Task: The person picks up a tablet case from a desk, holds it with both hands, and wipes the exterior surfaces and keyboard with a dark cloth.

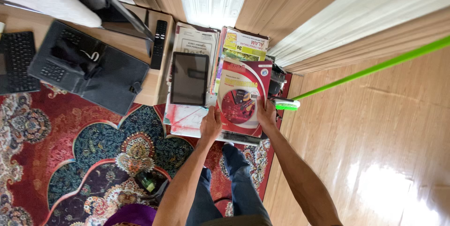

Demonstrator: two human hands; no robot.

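Both hands, left and right, each grip clasping a red, disc-printed book by its lower edge.

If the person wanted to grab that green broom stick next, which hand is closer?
Probably the right hand. It grips the right edge of the red book, just beside the green broom head. The left hand holds the book's lower left corner, farther from the broom, nearer the tablet.

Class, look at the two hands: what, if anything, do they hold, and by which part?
Both hands grip a red book by its near edge: the left hand at the near-left corner, the right hand at the near-right corner.
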